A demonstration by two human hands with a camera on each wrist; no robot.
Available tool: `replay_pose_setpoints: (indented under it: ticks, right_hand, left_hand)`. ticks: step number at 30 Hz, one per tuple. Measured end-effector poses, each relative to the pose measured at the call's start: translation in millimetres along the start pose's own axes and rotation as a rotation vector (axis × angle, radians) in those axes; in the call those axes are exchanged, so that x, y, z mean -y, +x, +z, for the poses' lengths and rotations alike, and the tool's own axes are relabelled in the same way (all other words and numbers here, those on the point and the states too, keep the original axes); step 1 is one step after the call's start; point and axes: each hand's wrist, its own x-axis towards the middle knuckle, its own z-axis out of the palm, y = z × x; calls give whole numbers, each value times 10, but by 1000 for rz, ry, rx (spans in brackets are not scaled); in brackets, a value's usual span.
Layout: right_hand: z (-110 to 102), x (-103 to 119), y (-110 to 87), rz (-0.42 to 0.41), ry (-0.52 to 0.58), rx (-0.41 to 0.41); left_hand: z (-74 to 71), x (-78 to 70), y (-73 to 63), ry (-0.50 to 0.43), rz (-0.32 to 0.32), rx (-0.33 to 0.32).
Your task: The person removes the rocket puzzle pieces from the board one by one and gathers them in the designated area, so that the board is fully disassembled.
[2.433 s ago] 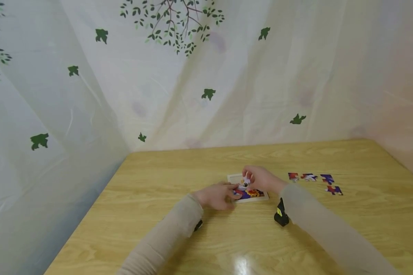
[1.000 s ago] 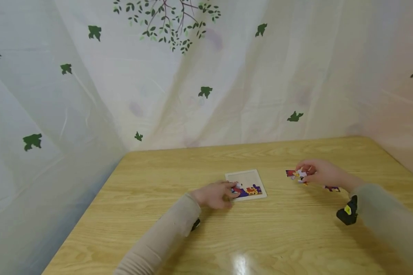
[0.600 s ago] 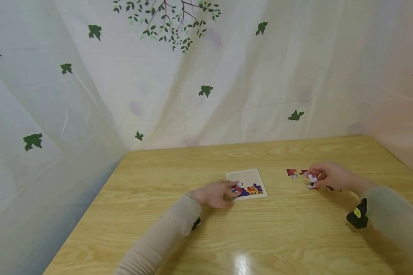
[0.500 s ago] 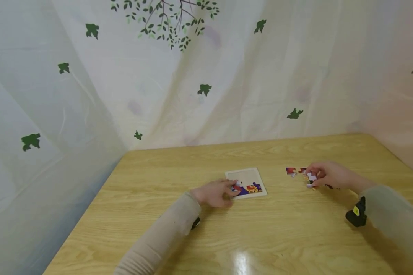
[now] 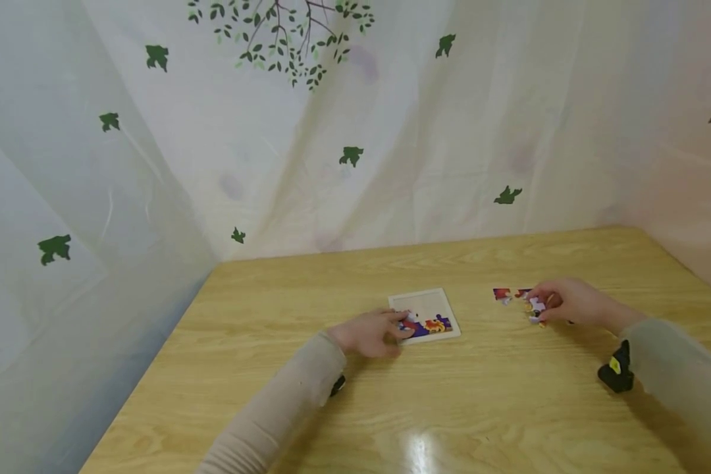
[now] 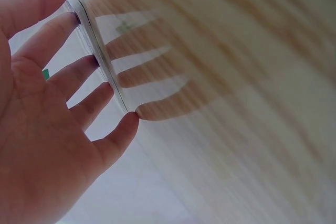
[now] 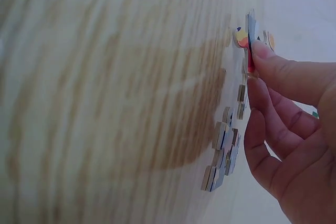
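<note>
Beige sleeves (image 5: 272, 408) led straight to the action in the head view: the left hand (image 5: 370, 334) lay at the near-left side of a small pale puzzle frame (image 5: 453, 313), its fingers apart and resting over the edge. Just right of those fingertips sat the joined pieces (image 5: 435, 325), red, purple and orange, filling the near part of the frame, with bare board beyond them. And well off to the right, the right hand (image 5: 577, 303) had its thumb and fingers clamped on a white-and-yellow puzzle piece (image 5: 535, 308)! Loose pieces (image 5: 501, 295) with red on them lay just beyond and to the left of that grip, on the wood-grained surface (image 5: 480, 401).

Over to the left wrist view: fingers spread, nothing pinched, tips along a thin pale edge, reflections stretching away from them across the glossy surface. Seen that flat, the joined pieces could not be made out.

Then the right wrist view, nice and close: thumb and fingertip together on the puzzle piece, a yellow knob poking out past the thumb; whether it touched the surface, impossible to tell. Beside the lower, curled fingers, more loose pieces showed edge-on.
</note>
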Motion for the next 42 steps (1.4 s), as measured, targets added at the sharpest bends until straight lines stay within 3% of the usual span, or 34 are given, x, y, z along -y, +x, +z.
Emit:
replay_pose_setpoints:
  ticks: [7,29,42]
  right_hand:
    - [21,30,2,-17,-27,-2]
    - [-32,40,2,38,-50,-9]
    - [-6,35,-5,35,-75,-1]
  left_hand:
    - [13,10,-16,-19,-9,4]
    - [-47,-24,0,-22,-4,9]
    - [-3,-42,2,-44,-22,15]
